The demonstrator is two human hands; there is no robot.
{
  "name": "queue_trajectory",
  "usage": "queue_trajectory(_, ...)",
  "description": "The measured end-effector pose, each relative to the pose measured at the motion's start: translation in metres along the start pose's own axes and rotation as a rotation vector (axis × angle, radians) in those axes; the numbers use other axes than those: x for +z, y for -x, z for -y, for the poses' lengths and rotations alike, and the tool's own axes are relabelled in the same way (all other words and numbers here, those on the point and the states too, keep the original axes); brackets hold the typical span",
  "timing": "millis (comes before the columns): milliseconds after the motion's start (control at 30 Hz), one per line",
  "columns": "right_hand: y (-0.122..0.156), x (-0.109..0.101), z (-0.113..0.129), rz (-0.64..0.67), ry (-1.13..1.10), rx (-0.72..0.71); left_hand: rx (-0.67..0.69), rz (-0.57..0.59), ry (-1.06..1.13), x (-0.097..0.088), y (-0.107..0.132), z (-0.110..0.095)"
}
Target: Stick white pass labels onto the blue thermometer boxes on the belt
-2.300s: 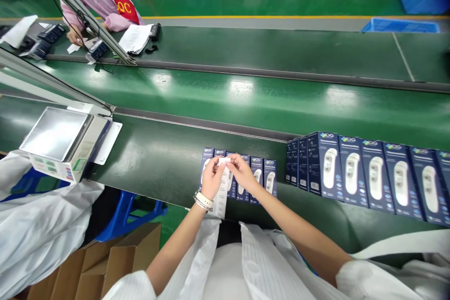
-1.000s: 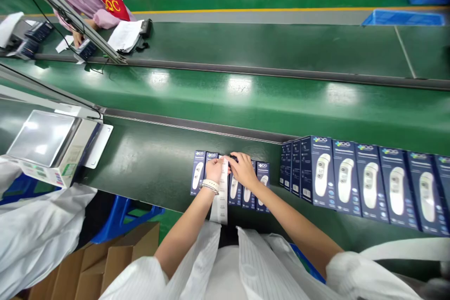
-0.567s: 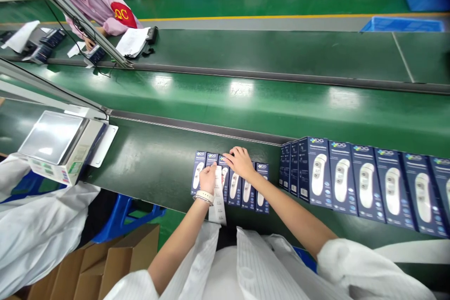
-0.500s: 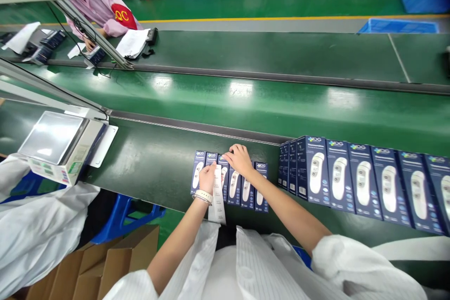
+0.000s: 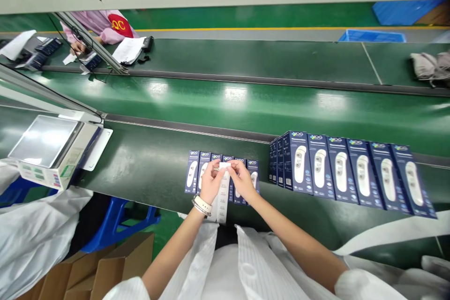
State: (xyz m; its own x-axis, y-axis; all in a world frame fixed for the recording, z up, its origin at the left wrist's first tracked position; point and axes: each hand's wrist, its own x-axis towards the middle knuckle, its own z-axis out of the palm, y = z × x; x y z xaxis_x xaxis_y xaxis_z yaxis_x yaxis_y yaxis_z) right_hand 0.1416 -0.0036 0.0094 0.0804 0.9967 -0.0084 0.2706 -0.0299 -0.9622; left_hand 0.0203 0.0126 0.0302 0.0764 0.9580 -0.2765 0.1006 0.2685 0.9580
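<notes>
A white strip of printed labels [image 5: 222, 199] hangs down toward my lap, its upper end between my hands. My left hand [image 5: 210, 186], with a pale band at the wrist, pinches the strip from the left. On the other side, the fingertips of my right hand [image 5: 243, 182] close on the strip's top edge. Behind both hands stands a short row of blue thermometer boxes [image 5: 191, 173], their fronts toward me and partly covered by my hands and the strip.
More thermometer boxes [image 5: 299, 164] stand in a longer row to the right. A white paper band [image 5: 393, 234] lies nearer me there. At left is a box with a shiny tray [image 5: 45, 140] beside a person's white sleeve [image 5: 38, 225]. Cardboard cartons [image 5: 116, 262] sit below. Across, another person handles a box [image 5: 92, 62].
My right hand has come off the box tops and moved down to the top of the label strip, meeting my left hand. The view has shifted slightly right.
</notes>
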Motion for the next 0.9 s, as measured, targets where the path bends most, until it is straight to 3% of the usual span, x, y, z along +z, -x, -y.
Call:
queue_trajectory(167,0.001,-0.012,-0.002,0.022,-0.028,0.003,0.059,0.027,-0.057,0.004,-0.001,-0.005)
queue_trajectory(367,0.000,-0.014,-0.010,0.070,0.032,0.013,0.018,-0.006,-0.071,0.013,-0.008,0.002)
queue_trajectory(567,-0.012,-0.005,-0.033,-0.041,0.248,0.050,-0.071,-0.014,-0.040,0.026,-0.017,0.025)
queue_trajectory(700,-0.021,-0.007,-0.044,-0.100,0.420,-0.009,-0.167,-0.031,-0.038,0.031,-0.029,0.042)
queue_trajectory(900,-0.026,-0.021,-0.060,-0.026,0.559,-0.164,-0.335,-0.024,-0.003,0.033,-0.045,0.047)
